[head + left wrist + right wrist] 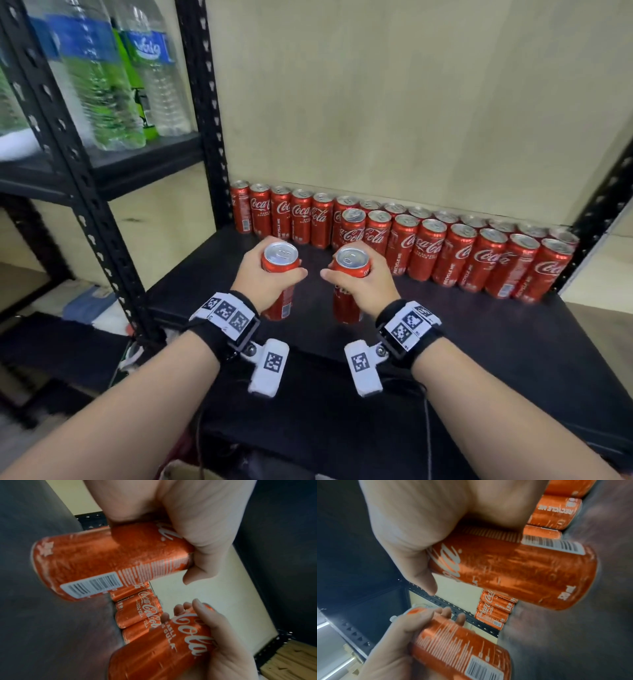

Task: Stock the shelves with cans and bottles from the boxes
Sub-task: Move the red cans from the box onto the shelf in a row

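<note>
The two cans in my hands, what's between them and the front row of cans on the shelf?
Only bare black shelf lies between the held cans and the front row, as the head view shows.

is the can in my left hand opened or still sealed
Sealed. The head view shows the can's pull tab lying flat on an unbroken silver top while the left hand grips it upright.

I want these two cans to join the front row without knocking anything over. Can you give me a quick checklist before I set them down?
1. Left hand grips its Coca-Cola can: ok.
2. Right hand grips its Coca-Cola can: ok.
3. Both cans upright: ok.
4. Bare shelf left of the front row: ok.
5. Standing cans upright: ok.
6. Held cans clear of the shelf surface: cannot tell.
</note>
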### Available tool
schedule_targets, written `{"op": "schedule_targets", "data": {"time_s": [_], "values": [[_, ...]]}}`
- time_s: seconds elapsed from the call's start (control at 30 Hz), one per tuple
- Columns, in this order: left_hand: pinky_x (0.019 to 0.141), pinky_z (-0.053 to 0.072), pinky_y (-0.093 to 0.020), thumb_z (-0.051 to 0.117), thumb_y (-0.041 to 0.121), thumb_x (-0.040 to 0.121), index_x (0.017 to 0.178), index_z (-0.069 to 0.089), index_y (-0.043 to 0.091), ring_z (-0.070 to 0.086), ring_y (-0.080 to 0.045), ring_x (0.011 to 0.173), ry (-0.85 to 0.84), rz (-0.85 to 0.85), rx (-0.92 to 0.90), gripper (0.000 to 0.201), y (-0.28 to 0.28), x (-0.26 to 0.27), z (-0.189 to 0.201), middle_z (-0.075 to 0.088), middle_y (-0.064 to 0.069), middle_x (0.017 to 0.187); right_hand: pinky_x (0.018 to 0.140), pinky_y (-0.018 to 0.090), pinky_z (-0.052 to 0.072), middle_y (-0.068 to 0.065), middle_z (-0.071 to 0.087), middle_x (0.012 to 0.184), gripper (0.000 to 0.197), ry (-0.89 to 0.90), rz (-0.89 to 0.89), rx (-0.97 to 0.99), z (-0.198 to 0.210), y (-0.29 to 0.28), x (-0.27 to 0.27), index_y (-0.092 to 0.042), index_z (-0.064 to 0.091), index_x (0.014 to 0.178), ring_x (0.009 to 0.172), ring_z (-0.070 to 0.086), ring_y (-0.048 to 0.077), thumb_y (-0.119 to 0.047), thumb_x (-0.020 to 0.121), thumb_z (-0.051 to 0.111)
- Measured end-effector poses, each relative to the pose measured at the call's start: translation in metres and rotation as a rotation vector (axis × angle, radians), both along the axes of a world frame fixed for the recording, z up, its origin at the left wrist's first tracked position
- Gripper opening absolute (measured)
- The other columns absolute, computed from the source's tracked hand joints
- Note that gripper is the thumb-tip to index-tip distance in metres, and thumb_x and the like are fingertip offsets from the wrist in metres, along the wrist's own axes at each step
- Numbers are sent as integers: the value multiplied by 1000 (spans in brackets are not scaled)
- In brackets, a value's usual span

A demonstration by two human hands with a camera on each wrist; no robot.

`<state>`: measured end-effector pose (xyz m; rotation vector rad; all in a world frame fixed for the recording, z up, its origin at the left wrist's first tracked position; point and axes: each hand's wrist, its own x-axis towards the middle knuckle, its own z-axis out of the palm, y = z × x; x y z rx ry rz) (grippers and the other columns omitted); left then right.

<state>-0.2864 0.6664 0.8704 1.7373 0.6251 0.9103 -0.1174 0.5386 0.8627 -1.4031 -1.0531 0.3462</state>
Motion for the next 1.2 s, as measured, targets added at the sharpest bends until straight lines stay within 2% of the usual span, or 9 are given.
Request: {"op": "schedule_targets", "data": {"time_s": [0.23, 0.37, 0.5, 0.6, 0.7, 0.8, 0.9, 1.03, 1.2], "values": [[93, 57, -48, 86, 21, 60, 95, 64, 17, 72, -23, 91, 62, 26, -42, 42, 1, 30, -19, 75, -6, 94, 87, 42, 57, 10, 72, 91, 36, 49, 49, -63, -24, 18, 22, -12, 65, 95, 87, 70, 26, -18, 70, 91], [95, 56, -46, 88, 13, 71, 98, 64, 20, 72, -18, 92, 93, 40, -61, 37, 5, 35, -27, 76, -3, 95, 92, 46, 56, 8, 73, 94, 41, 93, 78, -73, -33, 18, 28, -15, 64, 101, 93, 70, 26, -23, 71, 91], [94, 57, -45, 93, 22, 66, 102, 63, 22, 72, -13, 93, 153, -9, -32, 47, 14, 30, -22, 76, 1, 98, 95, 43, 56, 6, 72, 106, 59, 55, 140, -144, -30, 14, 34, -21, 60, 114, 101, 70, 22, -30, 66, 94], [92, 58, -38, 97, 41, 55, 111, 59, 37, 68, -4, 98, 326, -82, 122, 67, 29, 17, -2, 70, 12, 106, 94, 26, 53, -8, 65, 116, 78, -109, 152, -285, -6, 3, 47, -38, 49, 130, 105, 66, 3, -35, 66, 94], [101, 51, -32, 96, 45, 55, 125, 53, 46, 58, 4, 110, 524, -203, 380, 82, 44, 4, 31, 61, 20, 120, 98, 32, 53, -15, 61, 122, 84, -407, 228, -433, 32, -2, 57, -45, 43, 135, 110, 62, 0, -47, 66, 91], [98, 43, -20, 93, 47, 61, 139, 48, 41, 50, 5, 113, 718, -318, 658, 91, 48, 2, 59, 51, 24, 129, 100, 27, 49, -16, 58, 131, 81, -741, 342, -600, 66, 2, 59, -40, 46, 140, 115, 57, 2, -46, 70, 88], [100, 42, -21, 91, 42, 66, 143, 47, 34, 47, 1, 118, 870, -410, 776, 89, 49, 10, 71, 48, 21, 130, 104, 30, 46, -12, 55, 139, 78, -1010, 414, -694, 84, 11, 54, -38, 48, 144, 123, 53, 7, -41, 75, 85], [104, 46, -30, 90, 38, 70, 143, 49, 28, 50, -8, 123, 985, -426, 851, 84, 47, 20, 71, 52, 10, 133, 103, 32, 49, -8, 55, 142, 78, -1158, 458, -836, 94, 23, 51, -32, 48, 146, 127, 53, 11, -37, 78, 85], [101, 50, -34, 92, 40, 67, 137, 53, 27, 52, -11, 122, 1011, -421, 841, 81, 50, 29, 69, 54, 9, 132, 92, 24, 51, -9, 61, 130, 73, -1143, 475, -856, 94, 25, 57, -28, 52, 139, 115, 60, 8, -35, 75, 88]]}}
